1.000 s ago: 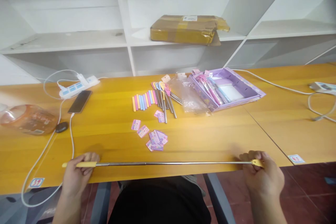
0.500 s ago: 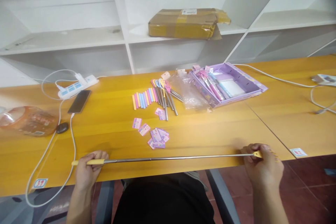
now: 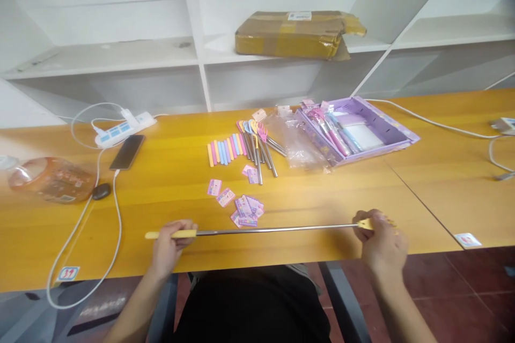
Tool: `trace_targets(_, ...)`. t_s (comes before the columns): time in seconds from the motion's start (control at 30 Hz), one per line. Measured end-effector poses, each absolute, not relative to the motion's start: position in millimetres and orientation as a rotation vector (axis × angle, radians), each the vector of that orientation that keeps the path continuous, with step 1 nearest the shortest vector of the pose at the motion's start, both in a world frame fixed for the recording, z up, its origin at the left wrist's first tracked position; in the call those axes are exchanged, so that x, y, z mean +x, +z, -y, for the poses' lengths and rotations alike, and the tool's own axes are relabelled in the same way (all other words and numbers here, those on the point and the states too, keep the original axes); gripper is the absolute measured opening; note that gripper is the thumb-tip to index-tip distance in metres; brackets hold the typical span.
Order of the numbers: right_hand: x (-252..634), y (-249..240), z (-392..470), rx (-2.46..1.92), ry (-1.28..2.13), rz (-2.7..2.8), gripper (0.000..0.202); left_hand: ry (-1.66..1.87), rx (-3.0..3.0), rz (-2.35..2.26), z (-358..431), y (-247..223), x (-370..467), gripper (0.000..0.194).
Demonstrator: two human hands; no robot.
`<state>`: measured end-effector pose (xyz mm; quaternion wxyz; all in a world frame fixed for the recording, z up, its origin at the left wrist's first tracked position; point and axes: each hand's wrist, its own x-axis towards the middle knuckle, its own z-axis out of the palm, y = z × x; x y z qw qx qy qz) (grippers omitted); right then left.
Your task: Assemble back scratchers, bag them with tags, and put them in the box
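Note:
A telescopic rod (image 3: 273, 229) with a silver shaft stretches level between my two hands, above the front of the table. My left hand (image 3: 171, 244) is closed round its yellow handle. Closed on the yellow claw-like head at the other end is my right hand (image 3: 382, 244). Beyond the rod lie small printed cards (image 3: 247, 210) in a loose pile. Further back, pastel sticks (image 3: 226, 150) lie in a row beside several metal rods with coloured claw heads (image 3: 259, 150).
A purple box (image 3: 382, 123) with wrapped items stands at the back right, beside clear plastic bags (image 3: 301, 144). Leftward are a phone (image 3: 127, 152), power strip (image 3: 126, 129), white cables and an orange container (image 3: 54, 179). A cardboard box (image 3: 298, 35) rests on the shelf.
Both hands have moved inward and slightly up, closer together. The rod between them looks shorter. The whole view has shifted slightly.

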<state>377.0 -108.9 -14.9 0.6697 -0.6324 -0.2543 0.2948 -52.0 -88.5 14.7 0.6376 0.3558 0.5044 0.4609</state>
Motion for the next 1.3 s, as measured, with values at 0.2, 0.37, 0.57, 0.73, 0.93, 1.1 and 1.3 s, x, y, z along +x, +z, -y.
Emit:
trace_targets(0.2,256,-17,145,-1.028,0.918,1.054,0.049,0.823,0.838,-0.941,124,3,28,0.057)
trace_targets(0.37,217,-32,155,-0.857,0.919,1.033,0.044,0.932,0.807,-0.863,122,-3,39,0.055)
trace_targets(0.57,236,-45,127,-1.015,1.231,0.968,0.052,0.842,0.874,-0.942,102,-13,30,0.053)
trace_targets(0.73,236,-43,128,-0.986,1.353,0.958,0.052,0.932,0.89,-0.963,104,-18,42,0.054)
trace_targets(0.93,236,-40,129,-0.926,1.395,0.918,0.051,0.952,0.957,-1.021,110,-27,43,0.054)
trace_targets(1.1,231,-43,135,-0.905,1.315,0.922,0.048,1.063,0.946,-0.964,112,-30,35,0.054)
trace_targets(1.3,241,-43,133,-0.854,1.123,1.01,0.049,1.091,0.901,-1.013,100,-13,13,0.057)
